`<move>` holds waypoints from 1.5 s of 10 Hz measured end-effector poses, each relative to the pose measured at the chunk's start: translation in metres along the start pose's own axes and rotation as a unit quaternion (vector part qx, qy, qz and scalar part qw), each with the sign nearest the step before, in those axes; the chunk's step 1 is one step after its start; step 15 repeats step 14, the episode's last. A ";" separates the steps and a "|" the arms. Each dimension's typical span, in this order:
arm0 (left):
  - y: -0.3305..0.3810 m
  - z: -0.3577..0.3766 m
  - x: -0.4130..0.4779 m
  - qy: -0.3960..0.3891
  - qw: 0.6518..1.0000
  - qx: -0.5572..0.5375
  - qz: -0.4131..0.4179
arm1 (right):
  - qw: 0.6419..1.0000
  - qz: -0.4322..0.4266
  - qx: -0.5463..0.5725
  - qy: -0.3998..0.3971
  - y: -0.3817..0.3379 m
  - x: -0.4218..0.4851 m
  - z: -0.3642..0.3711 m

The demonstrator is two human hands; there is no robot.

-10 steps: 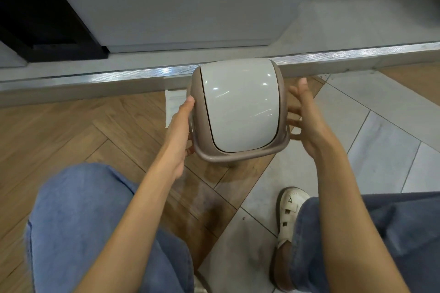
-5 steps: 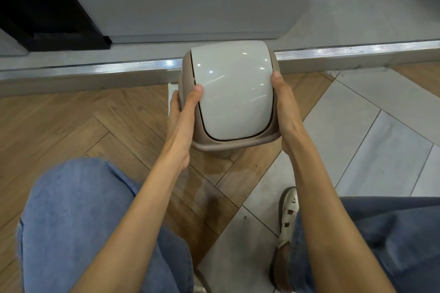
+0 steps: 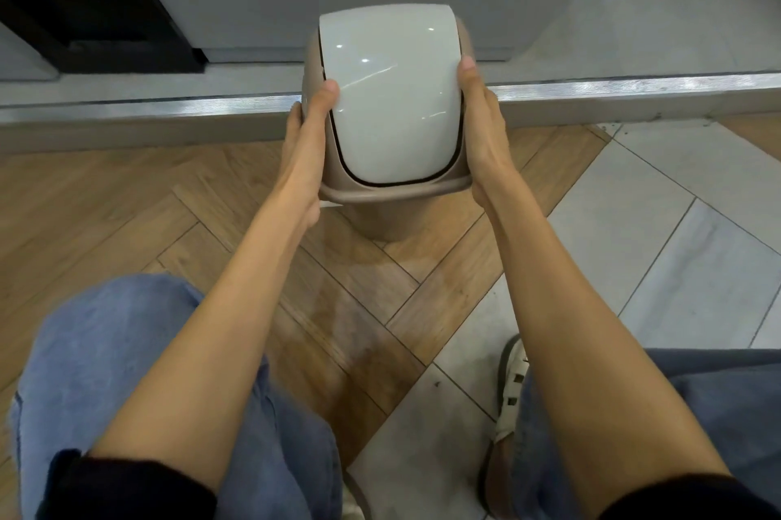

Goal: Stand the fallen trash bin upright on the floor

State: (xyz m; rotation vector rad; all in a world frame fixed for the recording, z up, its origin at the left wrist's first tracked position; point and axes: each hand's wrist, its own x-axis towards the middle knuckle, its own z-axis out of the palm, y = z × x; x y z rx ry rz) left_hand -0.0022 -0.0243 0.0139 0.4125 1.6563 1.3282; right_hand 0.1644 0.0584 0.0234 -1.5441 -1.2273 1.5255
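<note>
Both hands, left hand (image 3: pixel 310 130) and right hand (image 3: pixel 479 126), have closed onto the trash bin (image 3: pixel 389 96), clamping its two sides; it stands on the wooden floor (image 3: pixel 126 202) beside the metal threshold (image 3: pixel 126 109). I would lower evenly, releasing only once the base sits flat. Its long axis is near vertical, lid up.

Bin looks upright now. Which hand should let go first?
Left, marginally. The left hand touches the taupe plastic bin with white swing lid mostly by thumb and fingers; the right hand lies flatter along its side, steadying better.

Wood-and-tile floor (image 3: pixel 422 308) under trash bin (image 3: pixel 393 96), possibly touching.
</note>
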 end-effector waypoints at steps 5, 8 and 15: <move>0.028 0.002 0.050 -0.008 1.000 0.011 0.007 | 1.000 -0.021 0.001 -0.019 -0.016 0.056 0.021; 0.030 0.009 0.053 0.013 0.999 0.041 0.022 | 1.000 -0.014 -0.001 -0.005 -0.023 0.049 0.024; 0.061 -0.001 0.051 0.117 0.984 0.076 0.111 | 0.996 -0.047 -0.072 0.032 -0.042 0.064 0.000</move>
